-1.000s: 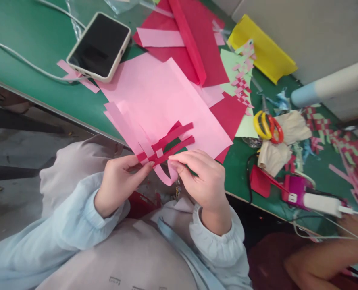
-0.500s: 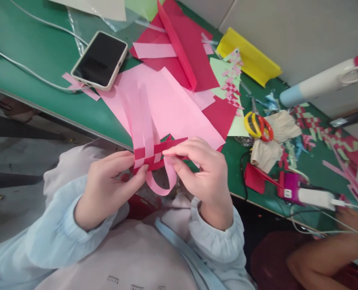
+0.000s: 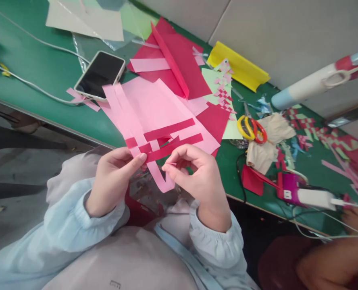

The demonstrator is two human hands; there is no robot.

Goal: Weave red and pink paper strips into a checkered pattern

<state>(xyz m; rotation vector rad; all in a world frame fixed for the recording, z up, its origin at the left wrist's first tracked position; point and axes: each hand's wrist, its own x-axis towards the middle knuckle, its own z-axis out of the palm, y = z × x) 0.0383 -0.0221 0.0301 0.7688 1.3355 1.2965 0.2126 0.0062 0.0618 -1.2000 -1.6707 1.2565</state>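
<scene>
My left hand (image 3: 115, 173) pinches the left end of a small weave of red paper strips (image 3: 174, 148) and pink ones, thumb on top. Two long pink paper strips (image 3: 124, 110) stand up and away from its left side. Below the weave, another pink strip (image 3: 159, 177) hangs in a bent loop. My right hand (image 3: 194, 173) has the end of that looped strip pinched between thumb and forefinger, just under the red strips. The free right ends of the red strips point to the right over a pink paper sheet (image 3: 163, 104).
A phone (image 3: 99, 74) lies at the left on the green table (image 3: 40, 72). Red sheets, a yellow folded piece (image 3: 239, 66), scissors (image 3: 251, 129) and a white bottle (image 3: 312, 84) lie farther back. At the right is another person's arm (image 3: 336, 257).
My right hand has drawn the pink strip's end down out of the weave. The red strips' right ends now lie spread and exposed. The view has shifted slightly.
</scene>
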